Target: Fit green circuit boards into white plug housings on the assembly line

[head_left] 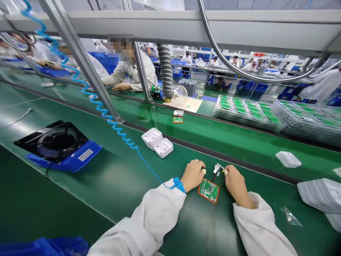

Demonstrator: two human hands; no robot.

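Observation:
A small green circuit board in an orange frame [209, 190] lies on the green bench between my hands. My left hand [193, 175] rests curled at the board's upper left, fingers closed, with a blue strap on its wrist. My right hand [234, 183] pinches a small white connector part with thin wires [217, 169] that run down toward the board.
Two stacks of white plastic housings [158, 142] sit further back, a black fan on a blue base [59, 145] at left. A coiled blue cord [112, 121] leads to my wrist. Trays of green boards [246, 112] stand beyond the belt; white trays [321, 193] at right. People work opposite.

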